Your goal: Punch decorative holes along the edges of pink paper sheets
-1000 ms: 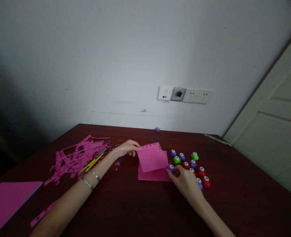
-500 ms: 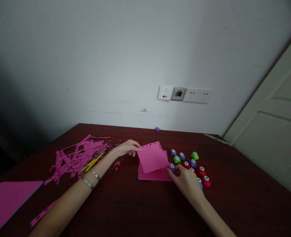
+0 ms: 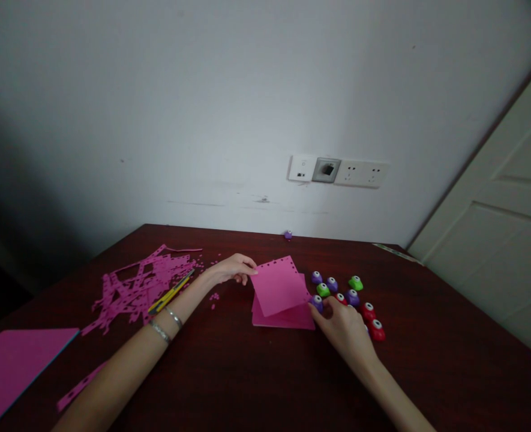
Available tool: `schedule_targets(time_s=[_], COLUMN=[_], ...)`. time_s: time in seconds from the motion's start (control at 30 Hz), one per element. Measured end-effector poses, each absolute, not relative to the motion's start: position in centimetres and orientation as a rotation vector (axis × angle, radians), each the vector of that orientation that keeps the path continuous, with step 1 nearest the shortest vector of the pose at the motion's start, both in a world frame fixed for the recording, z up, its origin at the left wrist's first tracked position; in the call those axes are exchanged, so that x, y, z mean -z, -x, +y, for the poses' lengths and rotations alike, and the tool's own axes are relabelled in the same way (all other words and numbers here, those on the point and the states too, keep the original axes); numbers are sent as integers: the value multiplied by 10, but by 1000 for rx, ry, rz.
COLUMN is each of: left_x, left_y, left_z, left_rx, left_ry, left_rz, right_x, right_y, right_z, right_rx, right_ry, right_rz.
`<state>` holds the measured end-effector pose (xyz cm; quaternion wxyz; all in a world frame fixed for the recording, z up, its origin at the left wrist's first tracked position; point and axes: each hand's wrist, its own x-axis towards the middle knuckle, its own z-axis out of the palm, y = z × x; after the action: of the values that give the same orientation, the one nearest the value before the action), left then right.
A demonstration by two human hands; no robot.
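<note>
My left hand [image 3: 237,269] pinches the left corner of a pink paper sheet [image 3: 279,288], which has a row of small punched holes along its upper edge and a few at its right corner. That sheet lies tilted over a stack of pink paper [image 3: 287,318]. In my right hand [image 3: 344,327], thumb and fingers close around a purple craft punch [image 3: 316,303] at the sheet's right corner. Close by on the right stand several more punches, among them a green punch [image 3: 323,290] and a red punch [image 3: 376,329]; my right hand partly covers some of them.
A heap of pink punched strips [image 3: 143,288] lies on the left of the dark table [image 3: 229,384], with a yellow utility knife [image 3: 171,294] beside it. Larger pink sheets [image 3: 17,366] are at the near left. One purple punch [image 3: 288,234] stands against the wall.
My right hand and the purple punch have shifted slightly right, and small holes now show at the sheet's right corner. My left hand has stayed in place.
</note>
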<state>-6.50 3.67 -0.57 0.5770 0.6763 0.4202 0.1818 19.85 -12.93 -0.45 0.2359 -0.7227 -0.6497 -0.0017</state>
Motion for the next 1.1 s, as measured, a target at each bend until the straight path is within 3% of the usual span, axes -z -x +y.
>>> schedule_targets(time_s=[1.1], left_x=[8], left_y=[51], left_z=[28], left_rx=[-464], left_ry=[-1656], left_rz=[1026], right_x=[19], right_y=[-170], right_z=[-134], right_rx=[62], right_ry=[1844], right_rz=[-2025])
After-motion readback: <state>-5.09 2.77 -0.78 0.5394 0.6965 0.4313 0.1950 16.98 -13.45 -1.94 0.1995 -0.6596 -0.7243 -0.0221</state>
